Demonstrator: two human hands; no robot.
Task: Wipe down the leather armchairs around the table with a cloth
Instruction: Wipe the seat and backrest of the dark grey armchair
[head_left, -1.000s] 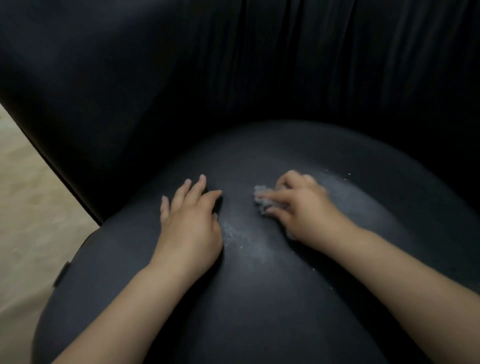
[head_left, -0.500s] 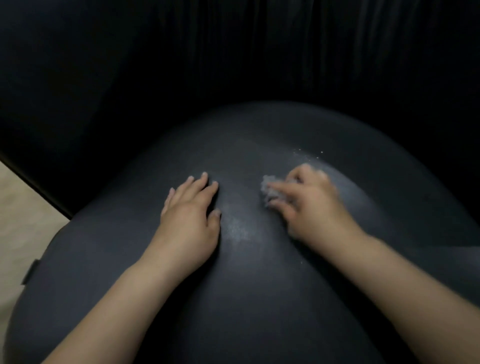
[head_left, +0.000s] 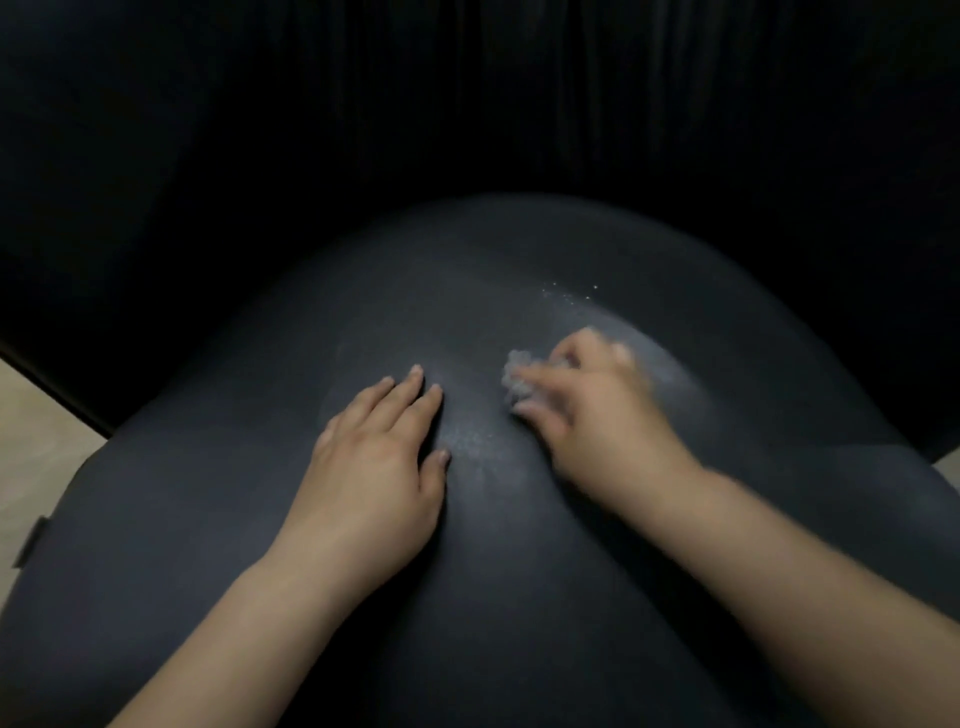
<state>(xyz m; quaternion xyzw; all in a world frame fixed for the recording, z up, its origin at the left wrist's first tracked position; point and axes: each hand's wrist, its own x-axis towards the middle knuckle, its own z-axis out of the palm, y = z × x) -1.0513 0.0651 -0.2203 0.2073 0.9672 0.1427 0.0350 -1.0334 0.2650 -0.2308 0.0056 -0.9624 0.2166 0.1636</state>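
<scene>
Seat (head_left: 467, 597) fills most of my view, a dark leather cushion bulging toward me, with the chair back (head_left: 467, 104) rising black behind it. A strip of pale floor (head_left: 36, 457) shows at far left. My left hand (head_left: 374, 467) lies flat on the leather, fingers straight and close together, bracing me. My right hand (head_left: 587, 410) is just beside it, blurred, fingers curled round the cloth (head_left: 517, 379), a small grey wad pressed to the cushion and poking out on the side toward my left hand. Pale specks (head_left: 569, 293) lie beyond my right hand, toward the back, with a dull smear (head_left: 649, 358) at its right. The right hand is nearer them, so I judge the next stroke goes forward and outward.
</scene>
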